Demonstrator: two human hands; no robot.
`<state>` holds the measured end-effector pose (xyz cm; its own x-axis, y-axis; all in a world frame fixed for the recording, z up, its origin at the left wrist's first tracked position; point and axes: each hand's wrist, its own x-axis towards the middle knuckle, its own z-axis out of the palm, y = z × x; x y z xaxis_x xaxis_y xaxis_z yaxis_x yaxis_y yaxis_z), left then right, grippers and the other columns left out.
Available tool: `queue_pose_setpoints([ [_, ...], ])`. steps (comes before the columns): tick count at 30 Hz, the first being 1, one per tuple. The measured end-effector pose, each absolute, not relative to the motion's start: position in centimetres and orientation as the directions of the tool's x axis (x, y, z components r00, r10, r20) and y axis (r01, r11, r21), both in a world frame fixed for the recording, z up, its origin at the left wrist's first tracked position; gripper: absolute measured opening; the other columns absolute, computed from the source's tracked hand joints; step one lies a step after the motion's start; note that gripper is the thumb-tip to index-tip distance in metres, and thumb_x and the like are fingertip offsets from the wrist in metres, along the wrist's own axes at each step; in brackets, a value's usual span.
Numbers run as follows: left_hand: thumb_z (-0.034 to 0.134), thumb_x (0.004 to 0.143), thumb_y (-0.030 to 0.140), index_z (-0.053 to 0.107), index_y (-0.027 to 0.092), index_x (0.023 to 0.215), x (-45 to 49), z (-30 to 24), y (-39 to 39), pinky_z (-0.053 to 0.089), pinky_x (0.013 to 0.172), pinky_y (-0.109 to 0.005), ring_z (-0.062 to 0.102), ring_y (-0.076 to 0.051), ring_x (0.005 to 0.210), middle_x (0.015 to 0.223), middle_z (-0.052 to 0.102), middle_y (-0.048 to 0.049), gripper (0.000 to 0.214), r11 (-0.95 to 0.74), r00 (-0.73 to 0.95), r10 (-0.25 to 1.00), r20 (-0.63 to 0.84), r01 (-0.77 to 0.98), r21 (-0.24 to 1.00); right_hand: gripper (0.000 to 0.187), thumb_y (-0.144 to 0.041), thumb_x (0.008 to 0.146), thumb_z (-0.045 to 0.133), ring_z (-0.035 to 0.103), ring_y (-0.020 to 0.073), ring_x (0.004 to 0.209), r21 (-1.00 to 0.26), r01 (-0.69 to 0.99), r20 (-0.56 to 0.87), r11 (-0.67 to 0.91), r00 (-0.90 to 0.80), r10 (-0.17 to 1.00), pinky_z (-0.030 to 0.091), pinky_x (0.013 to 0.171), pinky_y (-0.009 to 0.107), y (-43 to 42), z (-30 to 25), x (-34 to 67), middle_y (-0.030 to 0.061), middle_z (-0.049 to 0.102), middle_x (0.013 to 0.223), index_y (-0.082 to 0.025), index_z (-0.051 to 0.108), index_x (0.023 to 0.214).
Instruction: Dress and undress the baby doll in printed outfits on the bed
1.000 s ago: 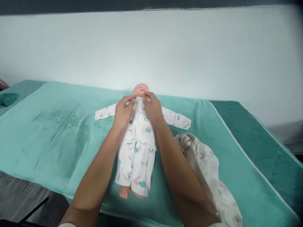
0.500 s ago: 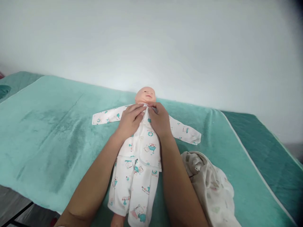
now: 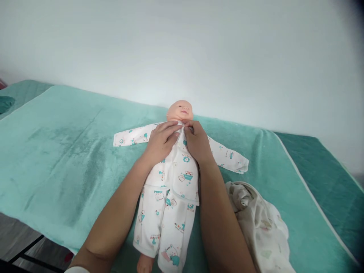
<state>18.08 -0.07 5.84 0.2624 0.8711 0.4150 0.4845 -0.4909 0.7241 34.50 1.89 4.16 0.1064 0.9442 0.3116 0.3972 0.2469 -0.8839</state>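
A baby doll [image 3: 180, 110] lies on its back, dressed in a white printed shirt [image 3: 186, 178] and matching trousers [image 3: 173, 231]. Both sleeves spread out to the sides. At the collar, my left hand [image 3: 163, 142] pinches the shirt's front edge with thumb and fingertips. Opposite it, my right hand [image 3: 198, 141] grips the other front edge close to the neck, its fingers bent. The fingertips of both hands nearly meet there, and the fastening between them is mostly hidden. Below my hands the shirt front hangs together down to a small gap at the hem.
A green padded cover [image 3: 71, 151] spreads over the table. To the right of my right forearm lies a crumpled pale printed cloth [image 3: 261, 223]. A white wall [image 3: 182, 49] rises behind the doll's head. Dark metal bars [image 3: 28, 248] show at the lower left.
The view has shifted slightly, so everything sits a little further right. My hands stay at the collar, with only small finger movements.
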Motion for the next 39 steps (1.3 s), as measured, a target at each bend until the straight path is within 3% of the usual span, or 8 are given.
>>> queue_pose_setpoints([
  [19, 0.053, 0.104, 0.026, 0.072, 0.025, 0.127, 18.10, 6.00, -0.28, 0.043, 0.124, -0.041, 0.059, -0.020, 0.139, 0.143, 0.069, -0.0043, 0.030, -0.491, 0.238, 0.871, 0.430, 0.455, 0.743, 0.012, -0.029, 0.098, 0.047, 0.056, 0.0217, 0.093, -0.823, 0.478, 0.424, 0.308, 0.155, 0.892, 0.045, 0.086, 0.038, 1.71, 3.76, 34.31, 0.0048, 0.064, 0.098, -0.022, 0.056, 0.097],
  [26, 0.053, 0.104, 0.028, 0.073, 0.024, 0.129, 18.06, 5.94, -0.18, 0.042, 0.125, -0.042, 0.058, -0.021, 0.139, 0.146, 0.067, -0.0049, 0.032, -0.491, 0.248, 0.871, 0.424, 0.469, 0.734, 0.012, -0.030, 0.097, 0.046, 0.054, 0.0249, 0.098, -0.796, 0.499, 0.474, 0.343, 0.160, 0.866, 0.044, 0.088, 0.041, 1.72, 3.75, 34.30, 0.0056, 0.064, 0.098, -0.023, 0.057, 0.096],
  [39, 0.052, 0.104, 0.026, 0.075, 0.027, 0.126, 18.13, 5.98, -0.11, 0.044, 0.123, -0.041, 0.060, -0.020, 0.137, 0.143, 0.069, -0.0042, 0.032, -0.507, 0.253, 0.862, 0.440, 0.464, 0.727, 0.012, -0.033, 0.094, 0.055, 0.058, 0.0214, 0.096, -0.841, 0.419, 0.452, 0.341, 0.200, 0.869, 0.047, 0.089, 0.038, 1.26, 4.31, 33.95, 0.0036, 0.066, 0.098, -0.022, 0.060, 0.098],
])
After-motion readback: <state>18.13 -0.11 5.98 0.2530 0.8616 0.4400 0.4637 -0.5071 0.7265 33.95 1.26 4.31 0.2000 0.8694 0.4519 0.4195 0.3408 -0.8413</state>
